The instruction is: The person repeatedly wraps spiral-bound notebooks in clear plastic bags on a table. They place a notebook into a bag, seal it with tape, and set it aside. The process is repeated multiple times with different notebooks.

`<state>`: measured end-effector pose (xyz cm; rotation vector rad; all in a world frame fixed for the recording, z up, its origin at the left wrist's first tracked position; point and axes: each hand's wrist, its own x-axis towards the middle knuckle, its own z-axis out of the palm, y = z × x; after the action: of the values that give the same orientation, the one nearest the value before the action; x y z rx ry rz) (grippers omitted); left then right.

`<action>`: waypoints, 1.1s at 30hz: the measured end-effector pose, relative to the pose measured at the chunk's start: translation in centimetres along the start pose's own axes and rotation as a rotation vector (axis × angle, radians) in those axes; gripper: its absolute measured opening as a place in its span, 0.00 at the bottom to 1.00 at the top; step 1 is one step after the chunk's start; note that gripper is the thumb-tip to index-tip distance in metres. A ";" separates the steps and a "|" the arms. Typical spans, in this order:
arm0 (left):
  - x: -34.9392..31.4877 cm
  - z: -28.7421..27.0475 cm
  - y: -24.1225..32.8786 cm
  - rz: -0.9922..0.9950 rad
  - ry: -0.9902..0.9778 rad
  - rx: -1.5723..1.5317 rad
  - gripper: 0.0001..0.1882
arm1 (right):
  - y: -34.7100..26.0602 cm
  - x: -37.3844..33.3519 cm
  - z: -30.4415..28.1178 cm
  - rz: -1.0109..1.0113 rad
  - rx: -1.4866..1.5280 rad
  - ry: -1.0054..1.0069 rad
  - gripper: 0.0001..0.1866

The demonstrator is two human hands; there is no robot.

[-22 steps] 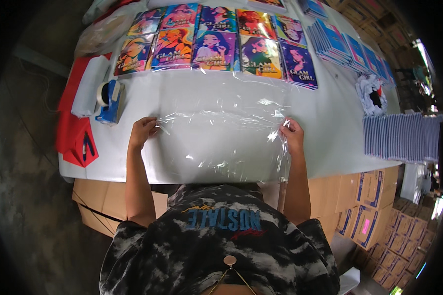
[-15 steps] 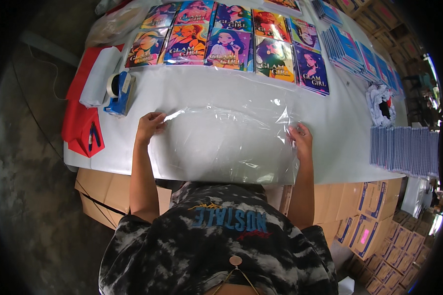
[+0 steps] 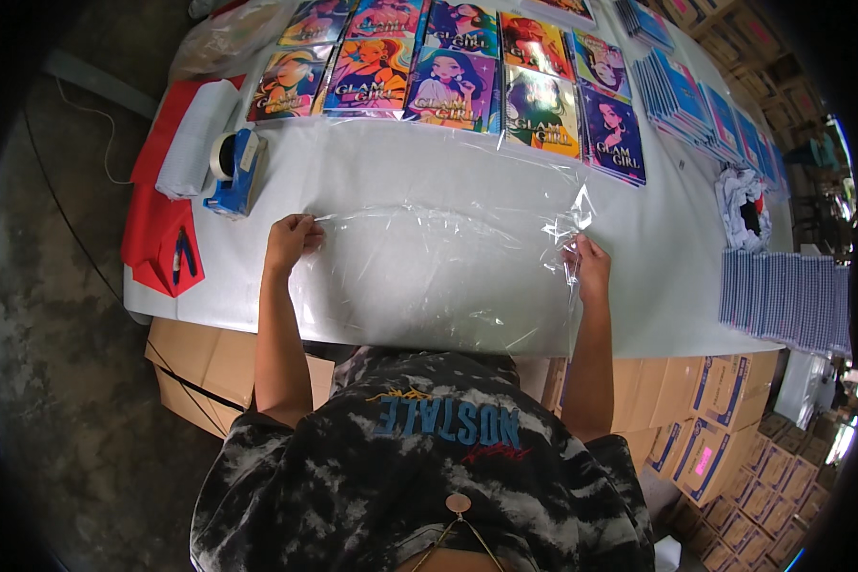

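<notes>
A wide sheet of clear plastic film (image 3: 439, 267) spreads over the near part of the white-covered table (image 3: 663, 286), with shiny creases along its far side. My left hand (image 3: 294, 240) pinches the film's left edge, fingers closed. On the opposite side my right hand (image 3: 586, 262) grips the right edge, where the film is bunched and glints. Beyond the film, two rows of colourful illustrated notebooks (image 3: 448, 88) lie face up. Left of the film stands a blue tape dispenser (image 3: 236, 176) with a roll of tape.
At the left lie a white folded stack (image 3: 196, 138), red material (image 3: 148, 238) and pens (image 3: 181, 257). Blue notebooks (image 3: 672, 100), a crumpled white bundle (image 3: 742, 205) and a row of spiral-edged books (image 3: 786, 297) line the right side. Cardboard boxes (image 3: 710, 448) stand below the table edge.
My right hand has closed more on the film and shifted slightly right; the film's right edge is now gathered and pulled. My left hand stays nearly in place. The view shifted slightly.
</notes>
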<state>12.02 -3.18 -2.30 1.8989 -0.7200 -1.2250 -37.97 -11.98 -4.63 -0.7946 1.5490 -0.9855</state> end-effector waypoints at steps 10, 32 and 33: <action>0.7 -0.3 -0.9 -0.021 0.013 0.020 0.15 | -2.1 1.7 -3.7 0.012 -0.088 0.071 0.19; 1.2 -0.9 -2.3 0.033 -0.022 -0.101 0.12 | -10.1 8.2 -8.0 -0.301 0.006 0.514 0.07; 1.4 -0.6 -2.3 0.039 -0.035 -0.098 0.12 | -11.6 8.2 -10.4 -0.444 -0.085 0.620 0.07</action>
<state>13.21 -2.81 -4.71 1.7800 -0.6998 -1.2488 -49.85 -22.34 3.11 -0.9734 1.9909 -1.6088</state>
